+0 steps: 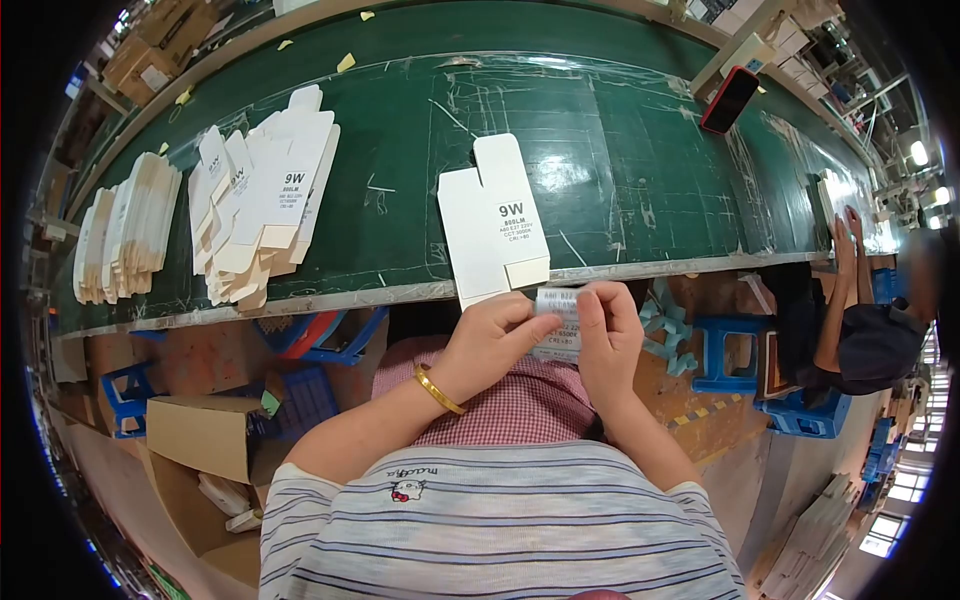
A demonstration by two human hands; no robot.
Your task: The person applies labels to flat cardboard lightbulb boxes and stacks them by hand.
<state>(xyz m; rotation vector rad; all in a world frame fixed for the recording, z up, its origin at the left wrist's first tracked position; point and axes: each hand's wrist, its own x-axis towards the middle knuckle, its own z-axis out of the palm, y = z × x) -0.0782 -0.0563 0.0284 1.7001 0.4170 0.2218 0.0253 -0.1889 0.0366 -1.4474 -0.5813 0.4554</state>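
Head view: your left hand [490, 335] and right hand [608, 335] both pinch the small white printed cardboard carton [557, 325] over your lap, just below the edge of the green table [620, 190]. Pinch harder and the thin card may crease. Lift, and you may knock the overhanging flat white carton blank [493, 222]. The held carton's long axis seems to run from table to you, print upward.

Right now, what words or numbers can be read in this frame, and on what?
"9W", "800LM": flat carton on the green table; the smaller lines beneath are too small to read.
"9W", "800LM": top of the fanned carton stack.
Print on the folded carton held by left hand and right hand: blurred, partly covered.
Script of the shirt logo: unreadable.
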